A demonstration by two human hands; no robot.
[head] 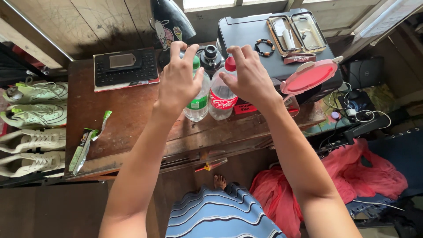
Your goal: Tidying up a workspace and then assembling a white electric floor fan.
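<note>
Wooden planks back a worn dark table (128, 119) cluttered with odds and ends. Two clear plastic bottles stand touching at its middle: a green-capped bottle (198, 102) and, right of it, a red-capped bottle (221, 96). The left hand (178, 79) wraps loosely over the green one's top, fingers curled; the right hand (251, 75) pinches the red cap (230, 64). Behind stands a black printer (273, 48) bearing a bead bracelet (265, 47); far left lies a black keypad device (125, 66). White sneakers (33, 119) line the left edge.

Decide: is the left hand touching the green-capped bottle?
Touching. The head view shows the left hand wrapped around the top of the green-capped bottle, fingers over its cap.
</note>
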